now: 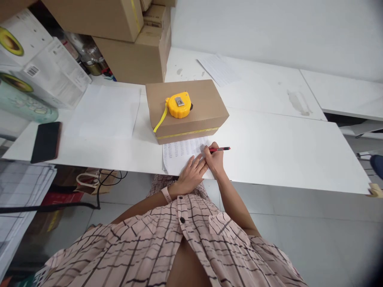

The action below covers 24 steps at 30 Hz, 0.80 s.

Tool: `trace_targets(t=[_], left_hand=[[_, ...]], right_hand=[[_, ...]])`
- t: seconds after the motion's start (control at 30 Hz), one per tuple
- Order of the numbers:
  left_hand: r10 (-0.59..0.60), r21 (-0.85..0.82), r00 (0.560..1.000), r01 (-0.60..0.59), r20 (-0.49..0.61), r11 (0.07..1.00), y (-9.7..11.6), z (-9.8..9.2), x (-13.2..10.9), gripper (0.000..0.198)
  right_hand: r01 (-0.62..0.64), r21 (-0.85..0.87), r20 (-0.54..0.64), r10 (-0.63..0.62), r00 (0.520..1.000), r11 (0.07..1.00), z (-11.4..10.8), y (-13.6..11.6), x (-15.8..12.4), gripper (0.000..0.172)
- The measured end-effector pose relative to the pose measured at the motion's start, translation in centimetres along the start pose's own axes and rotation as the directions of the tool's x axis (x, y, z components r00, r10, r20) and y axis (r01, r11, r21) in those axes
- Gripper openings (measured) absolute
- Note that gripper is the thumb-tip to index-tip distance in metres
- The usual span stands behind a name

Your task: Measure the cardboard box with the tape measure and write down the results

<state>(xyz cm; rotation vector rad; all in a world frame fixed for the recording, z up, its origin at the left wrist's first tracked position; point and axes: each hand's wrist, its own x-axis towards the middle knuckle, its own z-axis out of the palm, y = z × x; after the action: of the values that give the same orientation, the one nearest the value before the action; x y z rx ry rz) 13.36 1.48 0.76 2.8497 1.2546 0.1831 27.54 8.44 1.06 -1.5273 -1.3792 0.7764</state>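
Observation:
My right hand grips a red pen near the right edge of a written sheet of paper. On that same sheet my left hand lies flat, fingers stretched towards the right hand. Rows of small handwriting cover the upper part of the sheet, whose far edge is hidden by a brown cardboard box. A yellow tape measure with a wrist strap sits on top of the box. The pen's tip is hidden by my fingers.
A dark phone lies at the white table's left end, near blank paper. Large cartons and white avocado-printed boxes stand at the back left. Another sheet lies behind the box. The table's front edge runs before me.

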Motion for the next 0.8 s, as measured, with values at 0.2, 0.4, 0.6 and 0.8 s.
trace_targets(t=[0.2,0.4,0.6,0.8], left_hand=[[0.008,0.009,1.0,-0.007,-0.006,1.0,-0.02,-0.07,0.07,0.062],[0.005,0.009,1.0,-0.005,-0.007,1.0,-0.03,0.01,0.02,0.064],[0.008,0.015,1.0,-0.008,-0.014,1.0,-0.05,-0.02,0.02,0.064],[0.011,0.03,1.0,-0.011,-0.015,0.999,-0.05,-0.11,-0.01,0.063]], right_hand=[[-0.014,0.01,-0.008,0.014,1.0,1.0,-0.02,-0.09,0.06,0.027],[-0.006,0.016,-0.014,0.006,1.0,1.0,-0.06,-0.02,0.16,0.027],[-0.001,0.028,-0.003,0.001,1.0,1.0,-0.05,0.01,0.1,0.028],[-0.034,0.034,-0.04,0.035,0.999,0.999,-0.13,-0.13,0.18,0.027]])
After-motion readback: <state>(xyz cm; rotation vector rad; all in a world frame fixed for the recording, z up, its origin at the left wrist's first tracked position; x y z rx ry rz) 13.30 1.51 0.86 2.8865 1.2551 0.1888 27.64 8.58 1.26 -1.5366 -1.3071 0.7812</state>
